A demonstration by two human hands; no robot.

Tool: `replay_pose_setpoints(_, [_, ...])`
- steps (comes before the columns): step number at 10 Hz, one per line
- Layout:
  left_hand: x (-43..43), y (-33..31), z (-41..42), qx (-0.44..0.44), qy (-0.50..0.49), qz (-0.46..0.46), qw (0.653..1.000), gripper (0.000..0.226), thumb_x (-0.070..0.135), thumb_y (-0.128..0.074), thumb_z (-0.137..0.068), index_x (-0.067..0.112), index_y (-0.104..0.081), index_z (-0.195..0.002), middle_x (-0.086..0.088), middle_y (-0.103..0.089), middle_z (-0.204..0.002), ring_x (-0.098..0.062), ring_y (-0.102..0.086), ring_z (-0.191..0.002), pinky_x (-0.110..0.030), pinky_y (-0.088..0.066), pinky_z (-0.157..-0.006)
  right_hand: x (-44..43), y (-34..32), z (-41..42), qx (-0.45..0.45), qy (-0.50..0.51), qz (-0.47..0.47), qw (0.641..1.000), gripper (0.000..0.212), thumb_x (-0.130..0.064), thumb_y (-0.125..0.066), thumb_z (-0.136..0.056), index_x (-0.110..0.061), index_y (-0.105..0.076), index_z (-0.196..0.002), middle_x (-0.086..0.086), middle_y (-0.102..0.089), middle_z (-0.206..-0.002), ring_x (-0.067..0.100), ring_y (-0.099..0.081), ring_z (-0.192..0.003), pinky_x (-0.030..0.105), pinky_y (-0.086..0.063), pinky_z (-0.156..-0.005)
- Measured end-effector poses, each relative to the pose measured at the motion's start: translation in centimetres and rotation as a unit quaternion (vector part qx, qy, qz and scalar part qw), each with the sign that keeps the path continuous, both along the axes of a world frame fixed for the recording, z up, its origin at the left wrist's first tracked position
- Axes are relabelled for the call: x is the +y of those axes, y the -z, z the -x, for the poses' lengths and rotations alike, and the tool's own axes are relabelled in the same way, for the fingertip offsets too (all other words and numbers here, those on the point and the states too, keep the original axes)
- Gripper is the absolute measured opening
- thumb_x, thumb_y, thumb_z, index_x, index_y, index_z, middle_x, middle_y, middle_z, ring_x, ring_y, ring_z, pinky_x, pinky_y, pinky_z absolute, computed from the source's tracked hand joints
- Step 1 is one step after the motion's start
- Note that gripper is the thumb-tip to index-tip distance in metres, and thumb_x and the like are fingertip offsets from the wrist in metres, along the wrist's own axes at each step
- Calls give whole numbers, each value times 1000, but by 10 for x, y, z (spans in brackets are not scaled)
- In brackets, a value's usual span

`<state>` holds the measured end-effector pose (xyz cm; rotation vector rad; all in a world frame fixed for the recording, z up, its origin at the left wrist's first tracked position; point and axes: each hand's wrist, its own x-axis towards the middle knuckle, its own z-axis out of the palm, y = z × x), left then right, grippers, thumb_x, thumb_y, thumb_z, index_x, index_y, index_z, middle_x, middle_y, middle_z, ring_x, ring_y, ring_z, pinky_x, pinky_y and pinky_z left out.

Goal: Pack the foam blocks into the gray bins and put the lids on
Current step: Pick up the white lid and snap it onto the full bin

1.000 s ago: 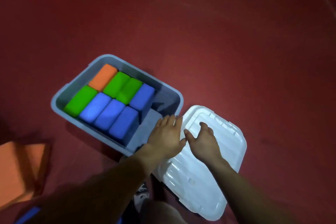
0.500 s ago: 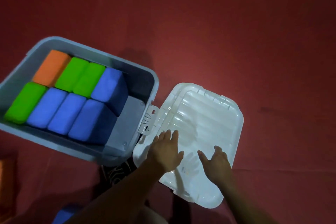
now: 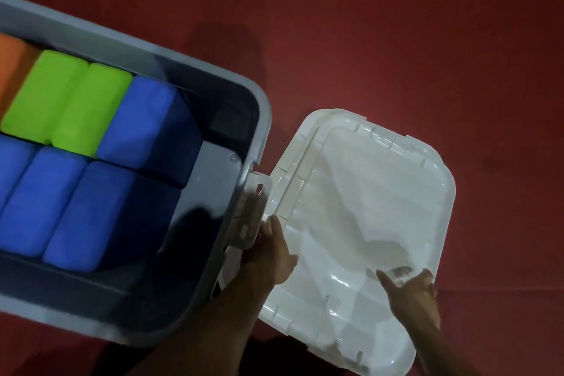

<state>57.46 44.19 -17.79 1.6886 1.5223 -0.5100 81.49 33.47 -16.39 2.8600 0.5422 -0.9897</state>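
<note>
Lidding is in hand. The left hand (image 3: 271, 253) lays straight fingers on the lid (image 3: 366, 192) beside the bin (image 3: 265, 119); whether the right hand (image 3: 410, 290) grips its rim, I cannot tell. The packed blocks (image 3: 143, 122) lie left of the fingers. Next: lift and square the lid.

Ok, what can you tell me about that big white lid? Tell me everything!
The white lid is a milky, shiny plastic rectangle with rounded corners, a raised rim and ridges across its middle. It is off the gray bin, lying on the red floor just right of it, turned at an angle. The left hand rests on its edge by the bin's latch; the right hand touches its near right part.
</note>
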Motion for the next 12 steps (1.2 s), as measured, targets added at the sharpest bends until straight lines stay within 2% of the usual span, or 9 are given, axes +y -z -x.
replay_pose_setpoints(1, [-4, 11, -13, -48, -85, 13, 995, 101, 47, -63, -89, 14, 5, -156, -17, -21, -157, -33, -35, -139, -44, -36, -112, -12, 27, -17, -10, 15, 31, 999, 119, -81, -66, -59, 4, -33, -135, 28, -48, -134, 46, -46, -126, 52, -38, -107])
replay_pose_setpoints(3, [-10, 15, -27, -107, -141, 11, 984, 77, 32, -62, -93, 7, -18, -151, -12, -39, -150, -26, -45, -134, -30, -41, -107, -14, 16, -41, -71, 95, 13, 993, 120, -54, -85, -65, 1, -15, -146, 31, -31, -145, 49, -32, -134, 59, -36, -106])
replay_pose_setpoints(4, [-12, 17, -28, -86, -159, 44, 983, 54, 15, -58, -93, 10, -37, -142, -11, -53, -137, -26, -54, -123, -31, -47, -98, -26, 17, -66, -67, 108, 65, 990, 123, -66, -80, -61, -6, -21, -151, 24, -30, -148, 43, -28, -139, 57, -32, -107])
replay_pose_setpoints(5, [-20, 21, -27, -85, -132, 72, 985, 52, 11, -54, -92, 13, -43, -143, -8, -56, -136, -24, -56, -122, -28, -45, -97, -37, 20, -87, -1, 134, 56, 989, 92, -87, -55, -67, -18, -62, -128, 14, -57, -127, 38, -45, -129, 43, -38, -103])
replay_pose_setpoints(6, [-28, 7, -30, -81, -100, 108, 986, 59, 33, -60, -92, 11, -41, -144, -5, -54, -140, -23, -52, -128, -25, -41, -101, -48, 13, -94, 72, 101, 72, 990, 76, -80, -70, -57, -16, -73, -98, 7, -73, -96, 28, -68, -94, 39, -55, -83])
replay_pose_setpoints(7, [-38, -2, -39, -91, -78, 131, 984, 72, 39, -60, -92, 7, -29, -149, -9, -46, -147, -24, -47, -133, -26, -38, -103, -43, -1, -91, 81, 98, 62, 990, 60, -68, -73, -70, -10, -76, -84, 11, -71, -82, 23, -64, -74, 32, -49, -67])
replay_pose_setpoints(8, [-40, -24, -45, -75, -73, 99, 990, 56, 19, -55, -93, 6, -33, -143, -9, -49, -141, -24, -51, -127, -24, -41, -100, -52, -3, -106, 78, 130, 49, 987, 63, -73, -68, -71, -11, -73, -79, 12, -65, -89, 24, -58, -87, 35, -47, -86])
replay_pose_setpoints(10, [-36, -91, -64, -184, -152, 47, 970, 36, 4, -46, -77, 21, -52, -109, -1, -62, -103, -22, -61, -97, -30, -53, -81, -45, -38, -105, 123, 105, 18, 987, 62, -56, -58, -90, -4, -67, -122, 12, -66, -101, 25, -60, -90, 41, -50, -97])
replay_pose_setpoints(12, [-9, -192, -57, -234, -199, -31, 951, 43, 7, -49, -73, 20, -63, -111, 2, -69, -105, -22, -64, -97, -27, -53, -81, -44, -141, -113, 26, 109, -94, 989, 55, -57, -68, -82, -3, -72, -87, 14, -68, -86, 25, -61, -71, 40, -60, -58])
